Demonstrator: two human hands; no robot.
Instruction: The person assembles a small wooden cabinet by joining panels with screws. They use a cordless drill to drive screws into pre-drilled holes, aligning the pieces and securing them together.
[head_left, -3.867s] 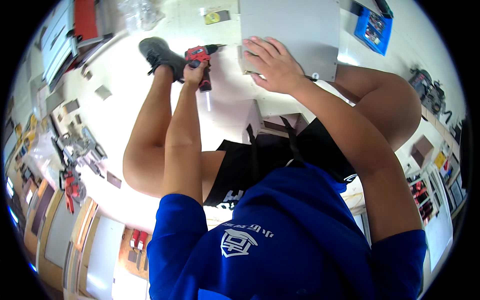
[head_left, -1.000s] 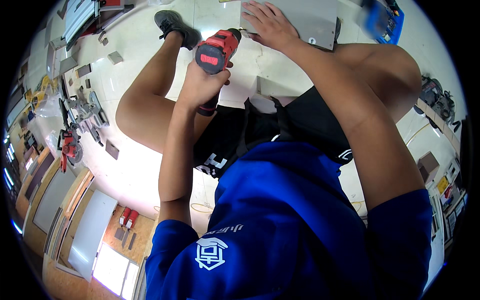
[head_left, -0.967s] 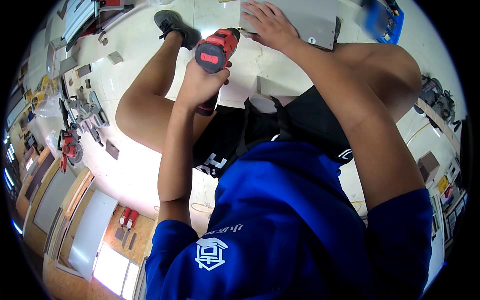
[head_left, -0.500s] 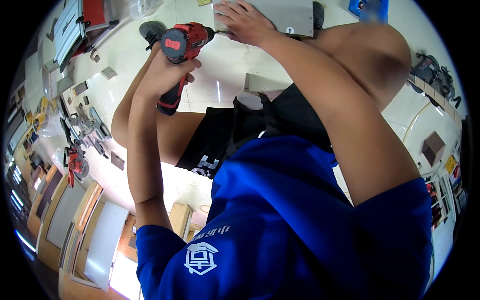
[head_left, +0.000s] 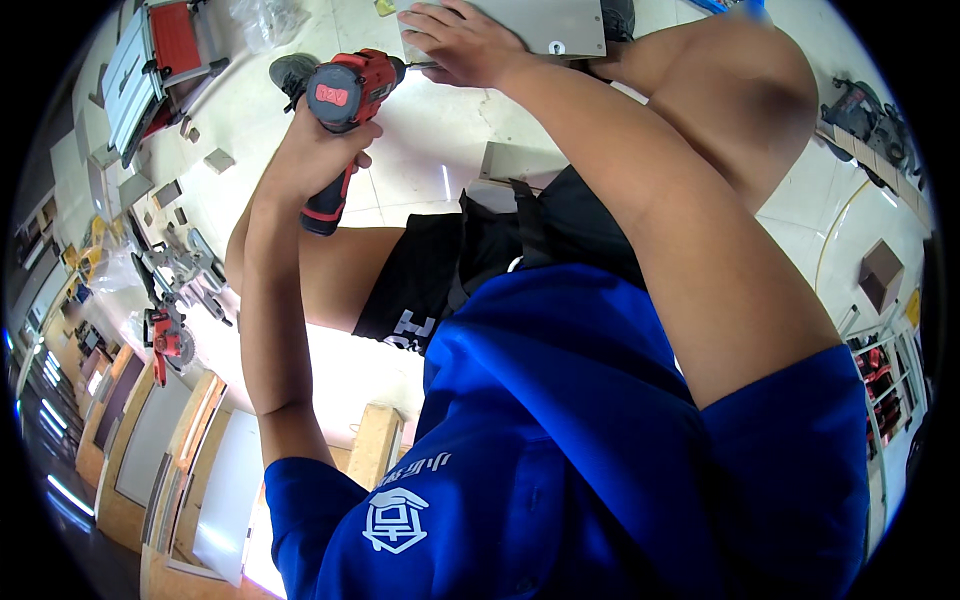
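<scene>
My left hand (head_left: 325, 150) is wrapped round the handle of a red and black cordless drill (head_left: 350, 92). The drill's thin bit points right and reaches the near edge of a grey panel (head_left: 565, 28), close to my right thumb. My right hand (head_left: 468, 45) grips this panel at its left end, fingers spread over its face and thumb by the edge. The bit's tip and whatever it touches are too small to make out. A round fitting and small holes show on the panel, which is cut off by the top of the picture.
A grey open piece (head_left: 515, 162) lies on the tiled floor between my legs. To the left are a red-bladed saw (head_left: 168, 340), a folding stand (head_left: 150, 70) and small offcuts (head_left: 218, 160). A dark power tool (head_left: 865, 125) and a brown block (head_left: 880, 275) lie to the right.
The view has shifted slightly, so hands, drill and panel appear a little further left. Both grips are the same, and the bit still meets the panel's edge.
</scene>
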